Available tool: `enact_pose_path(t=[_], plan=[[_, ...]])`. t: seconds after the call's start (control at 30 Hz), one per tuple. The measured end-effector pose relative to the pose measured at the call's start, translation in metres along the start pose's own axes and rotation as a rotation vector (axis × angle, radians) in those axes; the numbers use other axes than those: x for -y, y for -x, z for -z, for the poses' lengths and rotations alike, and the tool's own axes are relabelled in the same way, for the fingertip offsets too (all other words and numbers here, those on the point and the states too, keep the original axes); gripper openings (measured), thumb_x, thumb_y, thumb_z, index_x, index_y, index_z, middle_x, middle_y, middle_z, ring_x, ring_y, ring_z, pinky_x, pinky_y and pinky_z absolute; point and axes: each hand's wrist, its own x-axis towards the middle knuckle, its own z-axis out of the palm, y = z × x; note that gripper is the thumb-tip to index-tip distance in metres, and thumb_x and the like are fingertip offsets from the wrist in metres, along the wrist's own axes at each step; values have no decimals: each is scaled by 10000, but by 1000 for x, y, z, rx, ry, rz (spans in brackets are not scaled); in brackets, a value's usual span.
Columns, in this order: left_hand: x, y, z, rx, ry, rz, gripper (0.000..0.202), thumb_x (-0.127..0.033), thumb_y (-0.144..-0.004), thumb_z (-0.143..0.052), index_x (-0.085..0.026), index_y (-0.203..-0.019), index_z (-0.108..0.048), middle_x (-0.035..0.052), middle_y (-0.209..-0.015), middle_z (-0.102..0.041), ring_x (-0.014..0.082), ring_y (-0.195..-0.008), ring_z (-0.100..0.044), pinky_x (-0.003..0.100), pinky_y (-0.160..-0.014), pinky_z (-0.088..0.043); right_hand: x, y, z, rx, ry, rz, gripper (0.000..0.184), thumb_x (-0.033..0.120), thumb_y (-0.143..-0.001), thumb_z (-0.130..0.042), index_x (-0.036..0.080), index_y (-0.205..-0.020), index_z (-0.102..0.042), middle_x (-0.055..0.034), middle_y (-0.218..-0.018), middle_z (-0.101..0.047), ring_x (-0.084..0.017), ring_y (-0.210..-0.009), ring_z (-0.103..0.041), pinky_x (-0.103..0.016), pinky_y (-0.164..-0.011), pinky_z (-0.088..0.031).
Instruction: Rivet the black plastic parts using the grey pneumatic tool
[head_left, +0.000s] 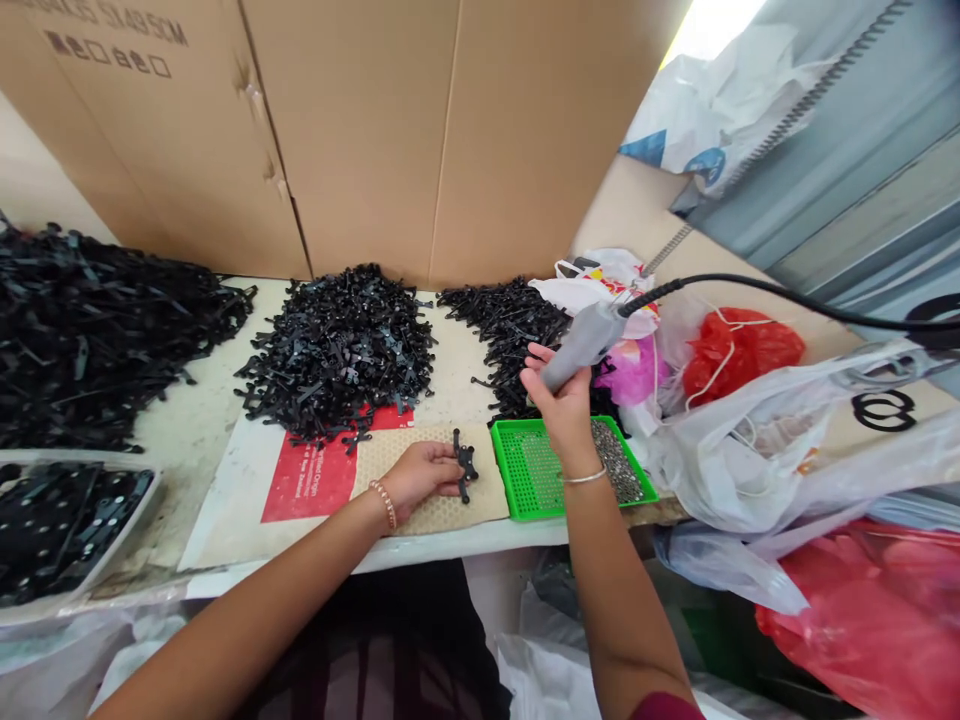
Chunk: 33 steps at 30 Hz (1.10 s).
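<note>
My left hand [421,476] is closed on a small black plastic part [465,464], holding it down on a beige perforated mat [480,500]. Around a grey corded power screwdriver [581,343] my right hand [564,405] is wrapped; it holds the tool tilted above a green tray [529,470]. The tray holds a heap of small silvery screws [616,460] on its right side. The tool's tip is hidden behind my right hand.
Three heaps of black plastic parts lie on the table: far left [90,320], middle [341,345] and right [510,320]. A clear tray of black parts [67,520] sits at front left. Cardboard sheets [360,130] stand behind. Plastic bags [772,440] crowd the right side.
</note>
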Motion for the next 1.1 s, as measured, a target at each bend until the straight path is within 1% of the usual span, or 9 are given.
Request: enact_pose_path(t=[0.07,0.13,0.23,0.33,0.4,0.53,0.63,0.87,1.1], plan=[[0,0,-1,12,5,-8,196,-79,-638,-724,-113,-829,-695,87,-812,-732,158,-738,-689,208,-631,-544,6,-9,-8,-7,-30,-33,413,436,-754,-706,213,-1071,-562,-37,-948,-649,-171,-822,-608,-322,-778,-516],[1,0,-1,18,16,-18,199,-82,-635,-728,-113,-829,-698,86,-808,-732,161,-742,-688,210,-629,-544,11,-8,-9,27,-46,-76,456,434,-738,-720,207,-1104,-570,2,-794,-634,-151,-693,-587,-288,-667,-512],[0,0,0,16,28,-22,212,-79,-630,-734,-119,-835,-703,75,-806,-731,155,-732,-686,210,-632,-547,13,5,-5,113,-42,-120,518,414,-734,-727,223,-1182,-550,45,-684,-568,-126,-587,-528,-247,-546,-473],[-2,1,0,14,28,-2,202,-65,-635,-727,-120,-828,-701,71,-802,-729,149,-715,-684,211,-634,-552,7,19,-1,132,-76,-127,458,380,-768,-699,235,-1174,-543,55,-671,-539,-118,-592,-514,-239,-554,-460],[-3,2,0,10,24,7,194,-55,-644,-714,-119,-827,-698,72,-805,-730,147,-712,-684,208,-629,-552,-1,23,0,77,-125,-130,416,362,-765,-701,235,-1130,-548,62,-650,-525,-110,-576,-501,-232,-551,-447],[-2,1,0,15,13,8,207,-74,-660,-721,-119,-860,-696,77,-800,-733,152,-732,-690,204,-639,-550,-20,22,-4,-75,-215,-184,351,405,-749,-700,211,-1011,-569,96,-505,-408,-87,-434,-377,-217,-445,-355],[-1,0,0,19,16,7,214,-94,-653,-745,-120,-858,-693,75,-786,-733,150,-719,-691,196,-624,-546,-29,21,-7,-119,-278,-228,347,456,-747,-690,206,-952,-563,109,-458,-351,-85,-401,-333,-219,-421,-319],[0,0,0,5,40,13,232,-81,-653,-743,-119,-878,-698,83,-798,-737,154,-726,-694,195,-622,-550,-31,27,-9,-57,-327,-251,332,471,-739,-700,217,-902,-559,111,-452,-348,-85,-397,-328,-228,-433,-323],[-1,0,0,3,37,22,267,-87,-645,-752,-109,-906,-697,86,-788,-733,153,-721,-693,206,-635,-551,-34,27,-9,-64,-316,-247,321,456,-742,-705,218,-904,-562,108,-454,-367,-85,-396,-336,-225,-429,-317]])
